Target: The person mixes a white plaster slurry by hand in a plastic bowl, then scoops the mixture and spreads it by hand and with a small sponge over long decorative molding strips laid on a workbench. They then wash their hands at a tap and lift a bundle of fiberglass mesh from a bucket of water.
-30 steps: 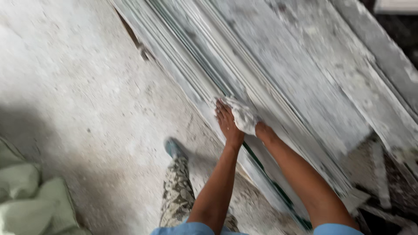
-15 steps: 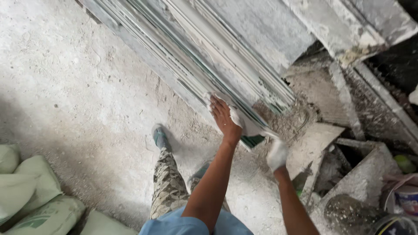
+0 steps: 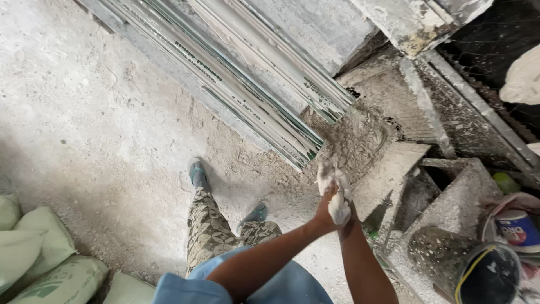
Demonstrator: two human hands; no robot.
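My two hands meet in front of me, just off the near end of a stack of long grey slabs [image 3: 253,95] that lie on edge on the dusty floor. My left hand [image 3: 324,207] and my right hand [image 3: 345,218] both clutch a white cloth [image 3: 336,188], which bunches up between them and sticks out above the fingers. Neither hand touches the slabs. The cloth hides most of my right hand's fingers. My feet [image 3: 198,173] in sandals stand on the concrete to the left of the hands.
Green-white sacks [image 3: 39,264] lie at the bottom left. Broken concrete pieces [image 3: 394,174] and rubble sit right of the hands. A dirty dark bucket [image 3: 467,264] and a small can [image 3: 517,228] are at the bottom right. Wire mesh [image 3: 484,62] covers the top right.
My left hand has come off the slab stack and joined the right hand on the cloth. The view has shifted toward the stack's end and the rubble.
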